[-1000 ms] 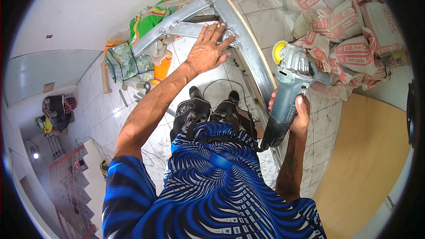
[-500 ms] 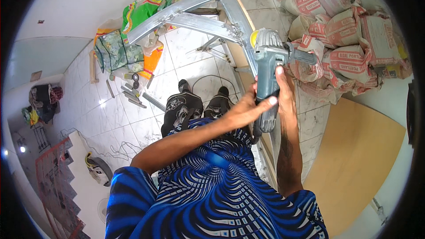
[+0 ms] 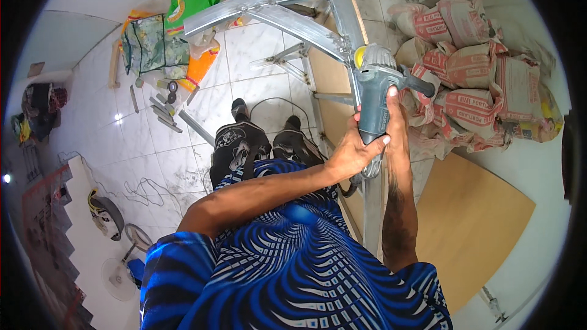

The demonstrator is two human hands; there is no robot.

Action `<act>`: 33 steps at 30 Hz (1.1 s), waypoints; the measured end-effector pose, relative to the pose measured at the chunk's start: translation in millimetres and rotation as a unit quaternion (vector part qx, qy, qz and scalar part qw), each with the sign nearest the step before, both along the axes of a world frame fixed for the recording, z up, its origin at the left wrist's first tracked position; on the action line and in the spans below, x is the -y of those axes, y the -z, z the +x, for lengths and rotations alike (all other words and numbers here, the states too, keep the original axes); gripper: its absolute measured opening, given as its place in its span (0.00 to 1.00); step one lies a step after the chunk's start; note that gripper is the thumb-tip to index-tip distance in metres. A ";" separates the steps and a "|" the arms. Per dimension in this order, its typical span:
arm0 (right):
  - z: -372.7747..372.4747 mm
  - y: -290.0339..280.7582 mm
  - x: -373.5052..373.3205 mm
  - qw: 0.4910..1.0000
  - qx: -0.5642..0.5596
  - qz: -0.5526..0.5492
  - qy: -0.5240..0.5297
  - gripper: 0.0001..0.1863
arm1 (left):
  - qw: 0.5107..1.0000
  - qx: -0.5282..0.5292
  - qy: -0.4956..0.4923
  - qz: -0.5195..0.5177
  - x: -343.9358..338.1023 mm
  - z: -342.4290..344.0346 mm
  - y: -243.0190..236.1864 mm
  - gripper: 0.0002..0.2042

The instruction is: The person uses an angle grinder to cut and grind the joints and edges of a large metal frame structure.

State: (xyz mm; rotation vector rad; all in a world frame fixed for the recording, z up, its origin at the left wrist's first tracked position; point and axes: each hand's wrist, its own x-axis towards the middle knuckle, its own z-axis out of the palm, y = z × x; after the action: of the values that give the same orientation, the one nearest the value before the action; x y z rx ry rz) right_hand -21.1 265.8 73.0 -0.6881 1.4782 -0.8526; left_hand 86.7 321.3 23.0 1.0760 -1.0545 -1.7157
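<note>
A teal-grey angle grinder (image 3: 375, 105) is gripped in both of my hands, its head pointing away from me and its side handle sticking out to the right. My left hand (image 3: 354, 156) wraps the rear of the body from the left. Along the right side lies my right hand (image 3: 395, 119), thumb stretched up over the housing. A yellow disc (image 3: 359, 57) shows at the left of the head, close beside a welded metal frame (image 3: 293, 24). Whether disc and metal touch, I cannot tell. The frame's beams have dark, rough weld joints.
Red-and-white sacks (image 3: 468, 67) are piled at the right, behind a tan board (image 3: 471, 220). Short metal pieces (image 3: 164, 113) and a loose cable (image 3: 150, 190) lie on the tiled floor at left. Green and orange sacking (image 3: 195, 0) sits at the far left.
The view has shifted, so the floor things at left appear farther left and the frame a little right. Both hands keep their hold on the grinder, which stays beside the frame.
</note>
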 end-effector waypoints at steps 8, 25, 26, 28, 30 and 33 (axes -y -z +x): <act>2.1 -5.0 -4.3 0.994 0.099 -0.038 0.024 0.38 | 1.000 -0.003 0.020 -0.006 1.6 14.1 -15.2 0.40; -16.0 -10.3 5.9 0.993 -0.091 -0.016 -0.071 0.39 | 0.996 -0.038 -0.077 0.007 -11.8 -33.5 -5.3 0.42; -21.8 -3.3 11.3 0.989 -0.111 -0.030 -0.091 0.39 | 0.995 -0.048 -0.085 0.024 -11.8 -38.1 -1.6 0.42; -30.1 3.0 17.6 0.989 -0.100 -0.021 -0.109 0.38 | 0.994 -0.028 -0.109 0.000 -9.6 -46.3 6.7 0.42; -36.9 5.3 21.6 0.988 -0.107 -0.027 -0.109 0.38 | 0.993 -0.047 -0.108 0.003 -4.5 -52.2 6.6 0.41; -43.3 11.7 27.2 0.986 -0.113 -0.044 -0.114 0.36 | 0.990 -0.052 -0.128 -0.008 -0.7 -60.6 11.2 0.40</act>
State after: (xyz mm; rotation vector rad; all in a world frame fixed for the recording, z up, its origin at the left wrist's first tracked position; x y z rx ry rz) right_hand -64.3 238.6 61.2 -1.0274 1.5328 -0.6817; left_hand 26.2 321.9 11.8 1.0504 -0.8250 -1.5369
